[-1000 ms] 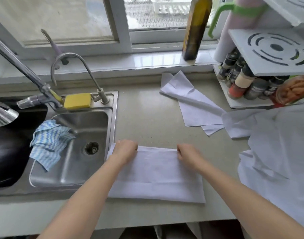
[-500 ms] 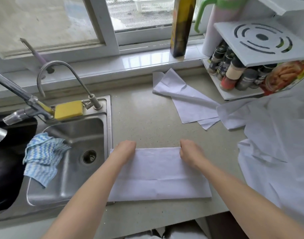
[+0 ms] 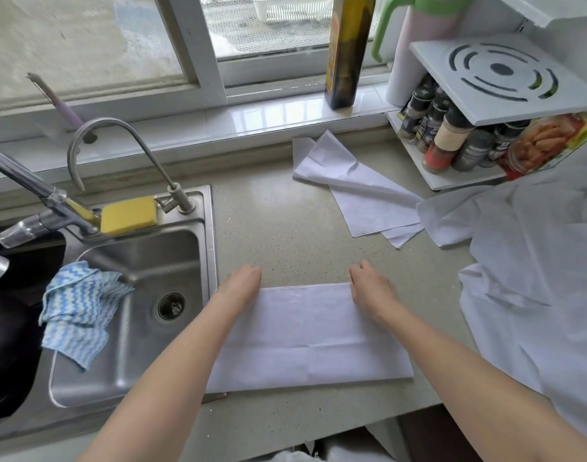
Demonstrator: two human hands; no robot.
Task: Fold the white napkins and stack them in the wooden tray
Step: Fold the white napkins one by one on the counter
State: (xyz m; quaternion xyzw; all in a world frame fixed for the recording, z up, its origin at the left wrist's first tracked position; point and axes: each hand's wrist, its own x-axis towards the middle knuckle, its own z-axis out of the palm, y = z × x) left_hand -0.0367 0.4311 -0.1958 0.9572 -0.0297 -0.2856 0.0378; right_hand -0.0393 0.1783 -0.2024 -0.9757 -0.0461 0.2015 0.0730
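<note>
A white napkin (image 3: pixel 312 341), folded into a wide strip, lies flat on the counter right in front of me. My left hand (image 3: pixel 240 288) rests on its far left corner, fingers stretched past the edge onto the counter. My right hand (image 3: pixel 372 291) presses on the far right corner. Two loose white napkins (image 3: pixel 362 191) lie overlapped further back on the right. More white cloth (image 3: pixel 535 261) is heaped along the right side. No wooden tray is in view.
A steel sink (image 3: pixel 210 235) sits to the left, with a yellow sponge (image 3: pixel 129 215), a curved tap (image 3: pixel 119 128) and a blue striped cloth (image 3: pixel 79 311). A dark oil bottle (image 3: pixel 347 51) stands on the sill. A white spice rack (image 3: pixel 452 141) is at the back right.
Both hands have stayed at the napkin's far corners, and their fingers have flattened out from a curled hold. The view has tilted a little; the napkin has not visibly moved.
</note>
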